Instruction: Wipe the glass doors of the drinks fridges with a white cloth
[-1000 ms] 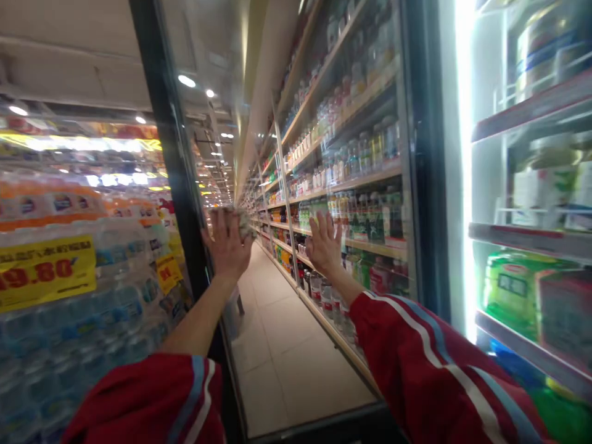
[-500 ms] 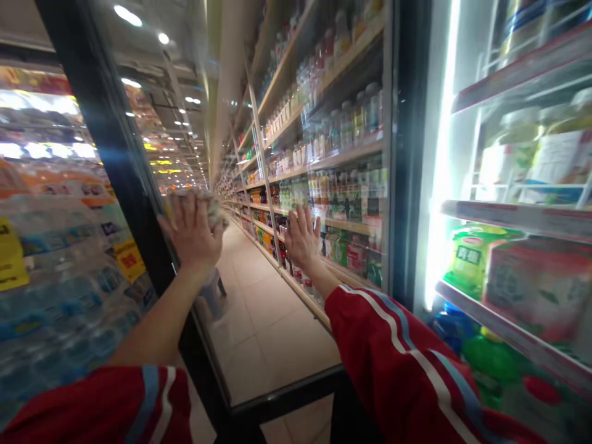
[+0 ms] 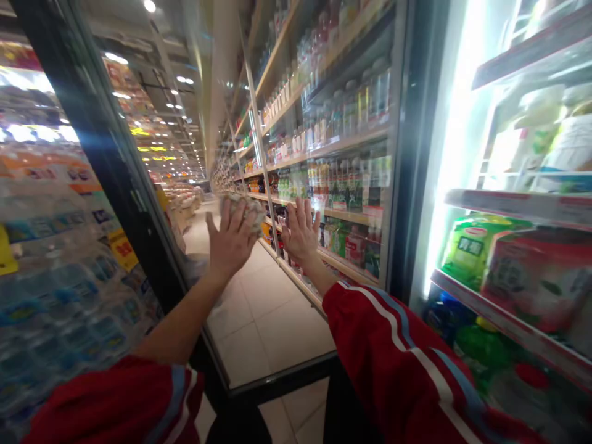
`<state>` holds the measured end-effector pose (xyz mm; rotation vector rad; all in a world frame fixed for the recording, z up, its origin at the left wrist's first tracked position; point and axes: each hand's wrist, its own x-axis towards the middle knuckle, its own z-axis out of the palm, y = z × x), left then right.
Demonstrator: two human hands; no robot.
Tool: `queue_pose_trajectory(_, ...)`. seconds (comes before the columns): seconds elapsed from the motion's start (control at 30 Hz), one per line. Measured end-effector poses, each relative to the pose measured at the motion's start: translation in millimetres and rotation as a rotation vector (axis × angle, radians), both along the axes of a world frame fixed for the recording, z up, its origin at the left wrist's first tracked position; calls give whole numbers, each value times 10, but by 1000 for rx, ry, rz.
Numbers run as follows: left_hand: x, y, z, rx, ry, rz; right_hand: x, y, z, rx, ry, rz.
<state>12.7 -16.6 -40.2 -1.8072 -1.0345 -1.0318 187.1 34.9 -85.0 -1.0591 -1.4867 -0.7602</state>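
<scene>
My left hand lies spread over a pale patterned cloth, pressing it to the glass pane of a black-framed cooler door. Part of the cloth is hidden under the fingers and palm. Just to the right, my right hand rests on the same pane with fingers stretched out and nothing in it. Both forearms come from red sleeves with white and light blue stripes. The door stands swung outward, and shelves of bottles show in its glass.
A lit cooler on the right holds bottles on shelves, with a green pack and a pink multipack. The door's black frame slants along the left. Beyond it stand stacked packs of water bottles. Pale floor tiles show below.
My left hand has slid right across the glass with the cloth, coming closer to my right hand. The right hand stays at nearly the same spot. The view has shifted slightly.
</scene>
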Motion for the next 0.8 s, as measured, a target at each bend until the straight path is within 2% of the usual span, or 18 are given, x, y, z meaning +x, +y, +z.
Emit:
queue_pose_trajectory(0.1,-248,-70,184,88,-172,77,-10,-6,-3,-1,15,9)
queue_pose_trajectory(0.17,-289,-96,253,105,-221,107,-19,-16,-2,1,28,15)
queue_pose_trajectory(0.23,-197,-87,226,72,-196,97,-20,-31,-1,5,32,21)
queue_pose_trajectory(0.37,151,-7,-17,-11,-22,33,21,-68,-5,-6,9,29)
queue_pose_trajectory(0.47,238,29,-140,-28,93,21,69,-84,-18,-10,-26,33)
queue_pose_trajectory(0.57,98,16,-92,-3,80,38,90,-86,-36,-12,-38,43)
queue_pose_trajectory(0.67,-56,-8,31,41,-55,68,73,-89,-48,-34,-30,49)
queue_pose_trajectory(0.8,41,23,37,38,-122,69,42,-96,-60,-48,-15,32)
